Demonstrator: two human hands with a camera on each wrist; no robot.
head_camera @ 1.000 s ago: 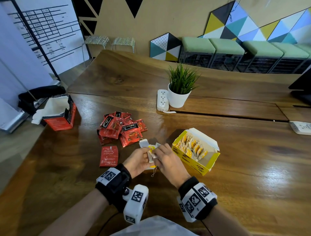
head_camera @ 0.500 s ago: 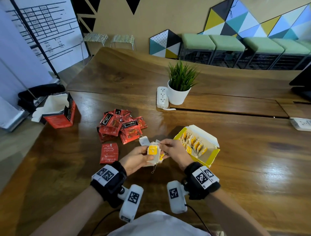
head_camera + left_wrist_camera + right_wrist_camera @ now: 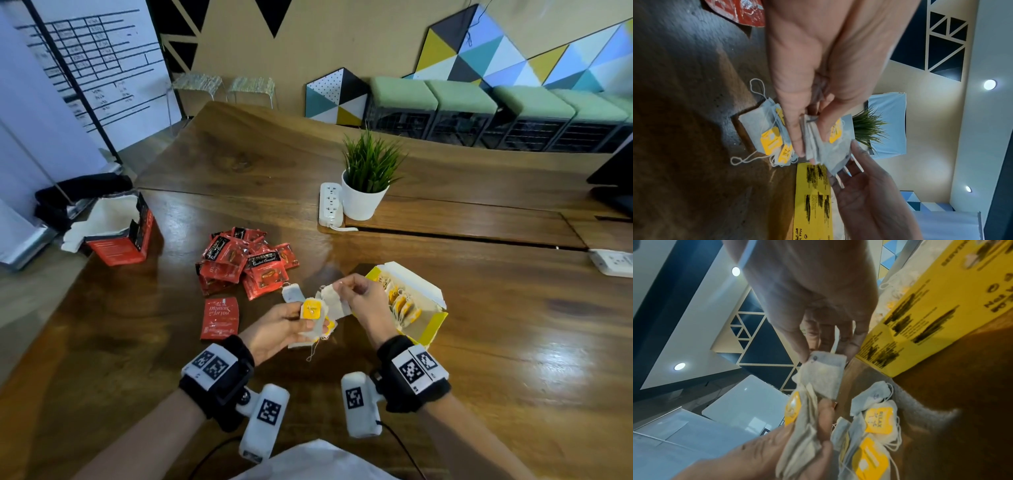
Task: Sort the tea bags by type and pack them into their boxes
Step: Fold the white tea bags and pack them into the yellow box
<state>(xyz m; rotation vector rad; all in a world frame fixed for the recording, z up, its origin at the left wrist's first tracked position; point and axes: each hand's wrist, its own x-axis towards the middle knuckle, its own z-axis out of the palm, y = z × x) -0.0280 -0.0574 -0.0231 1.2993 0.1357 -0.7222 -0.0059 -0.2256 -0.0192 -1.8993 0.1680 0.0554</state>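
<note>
Tea bags pinched by both hands; wrist views reveal loose ones beneath

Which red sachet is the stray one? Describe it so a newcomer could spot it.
Start at the red sachet pile mid-table, left of the yellow box. The stray sachet lies flat and alone just nearer the person, beside the left hand, with white script facing up.

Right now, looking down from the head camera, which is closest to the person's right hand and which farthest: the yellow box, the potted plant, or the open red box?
From the right hand:
1. Yellow box, just beside it on the right, open with tea bags inside.
2. Potted plant, farther back on the table, next to the power strip.
3. Red box, far off at the table's left edge, open.
</note>
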